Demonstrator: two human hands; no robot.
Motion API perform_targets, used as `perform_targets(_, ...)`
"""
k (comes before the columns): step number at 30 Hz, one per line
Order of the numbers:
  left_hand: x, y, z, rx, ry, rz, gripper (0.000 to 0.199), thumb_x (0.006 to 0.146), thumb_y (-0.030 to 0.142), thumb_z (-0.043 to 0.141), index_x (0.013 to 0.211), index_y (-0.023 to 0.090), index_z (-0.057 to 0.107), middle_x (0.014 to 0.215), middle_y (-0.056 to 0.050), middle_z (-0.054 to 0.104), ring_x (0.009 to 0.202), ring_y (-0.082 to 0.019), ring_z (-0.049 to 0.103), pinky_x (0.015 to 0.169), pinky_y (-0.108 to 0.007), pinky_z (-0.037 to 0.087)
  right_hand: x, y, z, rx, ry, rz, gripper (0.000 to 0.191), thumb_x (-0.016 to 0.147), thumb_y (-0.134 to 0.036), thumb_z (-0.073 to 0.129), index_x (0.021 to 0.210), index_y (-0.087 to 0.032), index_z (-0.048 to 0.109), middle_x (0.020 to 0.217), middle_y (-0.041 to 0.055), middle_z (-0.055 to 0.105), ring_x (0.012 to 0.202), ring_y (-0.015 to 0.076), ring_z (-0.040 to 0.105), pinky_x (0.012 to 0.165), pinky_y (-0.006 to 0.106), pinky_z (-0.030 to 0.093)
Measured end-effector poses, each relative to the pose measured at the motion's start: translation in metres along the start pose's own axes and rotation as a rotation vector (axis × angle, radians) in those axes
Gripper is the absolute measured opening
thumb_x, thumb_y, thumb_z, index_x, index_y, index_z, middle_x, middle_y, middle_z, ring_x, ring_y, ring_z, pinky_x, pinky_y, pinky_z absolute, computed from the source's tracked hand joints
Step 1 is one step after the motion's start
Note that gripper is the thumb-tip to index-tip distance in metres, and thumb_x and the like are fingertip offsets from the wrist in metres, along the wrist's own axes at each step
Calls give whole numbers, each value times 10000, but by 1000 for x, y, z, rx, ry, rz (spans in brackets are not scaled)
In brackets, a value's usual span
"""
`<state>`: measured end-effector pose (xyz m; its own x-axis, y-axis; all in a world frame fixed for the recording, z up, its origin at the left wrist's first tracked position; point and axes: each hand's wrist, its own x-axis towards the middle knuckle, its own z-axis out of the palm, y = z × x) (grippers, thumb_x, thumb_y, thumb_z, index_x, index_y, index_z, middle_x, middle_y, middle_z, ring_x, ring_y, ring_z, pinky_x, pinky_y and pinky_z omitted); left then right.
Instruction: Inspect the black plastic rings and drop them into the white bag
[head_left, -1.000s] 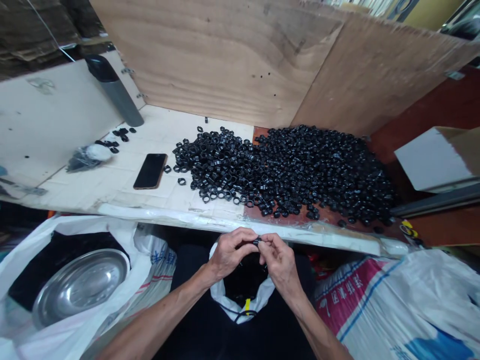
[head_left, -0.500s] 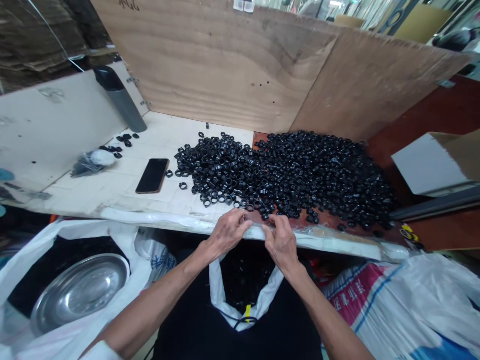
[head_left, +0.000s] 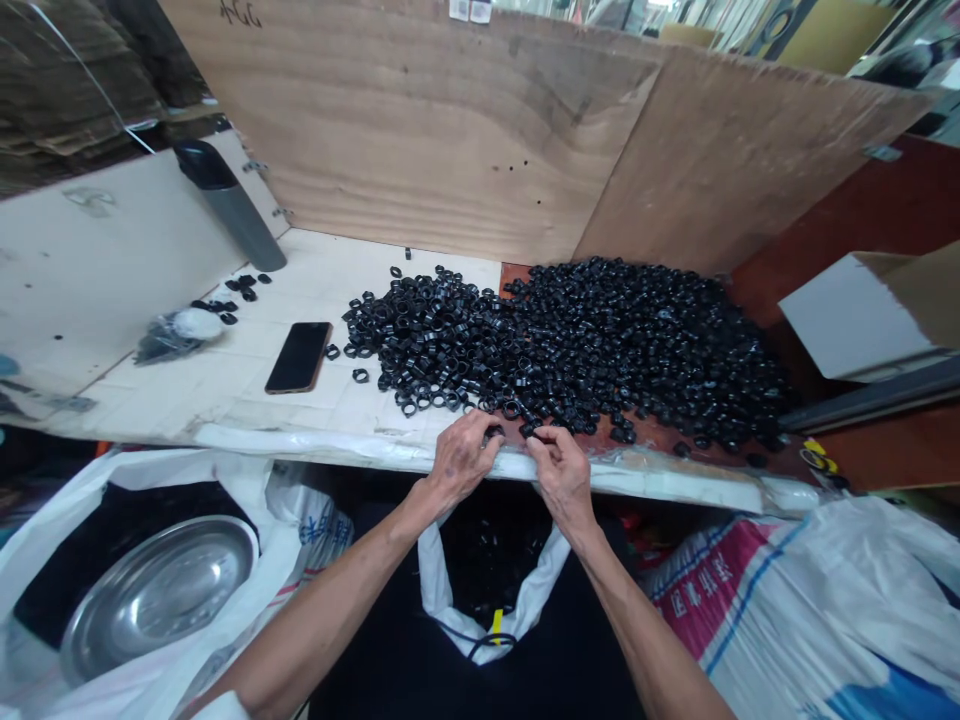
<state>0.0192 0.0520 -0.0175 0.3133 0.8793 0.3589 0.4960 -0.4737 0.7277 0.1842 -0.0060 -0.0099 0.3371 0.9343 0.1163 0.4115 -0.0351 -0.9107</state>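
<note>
A wide heap of small black rings [head_left: 465, 340] and other small black parts [head_left: 660, 340] lies on the table. My left hand [head_left: 466, 450] is at the table's front edge, its fingers closed around a small black ring. To the right of it, my right hand [head_left: 559, 462] pinches a small black part at the near edge of the heap. The two hands are slightly apart. Below them, an open white bag [head_left: 435, 575] with black parts inside hangs at my lap.
On the left of the table are a phone [head_left: 298, 357], a grey bottle [head_left: 240, 215] and a plastic bag [head_left: 176, 335]. A steel basin [head_left: 161, 595] rests in a sack at lower left. A white box [head_left: 855, 320] stands at right, above a printed sack [head_left: 757, 600].
My right hand has closed on a black part at the heap's edge. A dark ring now shows in my left fingers. The view has shifted slightly.
</note>
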Motion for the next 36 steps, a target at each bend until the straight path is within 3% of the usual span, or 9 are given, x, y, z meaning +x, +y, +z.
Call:
perform_targets(3,-3,9,-6,-297,29,-129,227,856,214,641,1080,195,668,1000,-35,680,818,-144,650,785,-277,537,-4,-7,-3,360,-59,187,318,848,-431,675,1034,-179,620,885,56,723,803,209,721,754,338,577)
perform_targets(5,-8,15,-11,-525,29,-242,301,841,242,672,1137,188,665,1059,-53,688,874,-153,674,803,-277,547,-9,-11,-5,460,-83,209,339,823,-412,713,1058,-178,639,956,68,732,863,213,723,836,368,572)
perform_targets(9,-20,24,-17,-996,-61,-496,373,843,292,696,1176,141,626,917,-71,747,849,-170,719,868,-319,556,-18,-17,-5,421,-90,147,376,811,-371,737,1135,-197,654,1033,70,710,916,201,694,869,369,563)
perform_targets(12,-28,27,-20,-1164,-81,-567,337,826,285,725,1109,129,628,889,-71,756,806,-158,727,854,-302,563,-22,-26,-2,303,-47,6,297,824,-326,729,1089,-210,661,993,55,689,904,184,670,841,337,557)
perform_targets(17,-36,28,-22,-1085,-90,-497,307,792,268,761,1058,138,678,990,-65,740,881,-168,712,884,-304,564,-25,-41,-2,83,-74,-239,104,873,-275,663,948,-206,684,969,67,673,874,195,644,762,315,541)
perform_targets(26,-41,27,-28,-774,-45,-186,224,835,277,729,1030,167,714,1041,-81,692,1013,-199,658,924,-327,550,-32,-41,-5,-26,-120,-163,174,874,-382,682,880,-210,662,801,17,659,673,154,606,654,272,508)
perform_targets(32,-46,25,-27,-715,-71,-99,193,861,217,698,1050,180,710,1055,-82,694,1021,-192,655,923,-323,541,-36,-40,-8,-144,-158,-201,240,914,-370,631,743,-200,627,674,-9,582,564,120,520,568,247,446)
perform_targets(34,-48,25,-25,-715,-79,-105,194,861,222,697,1050,179,709,1054,-84,693,1021,-196,656,915,-325,544,-38,-38,-9,-121,-124,-202,163,900,-357,650,855,-201,649,682,-15,579,553,117,523,563,247,460)
perform_targets(36,-48,27,-24,-738,-75,-127,188,863,234,692,1042,176,705,1050,-86,691,1013,-198,660,903,-326,551,-41,-36,-10,-41,-126,-187,223,891,-334,661,1069,-202,636,764,0,611,602,130,575,599,256,504)
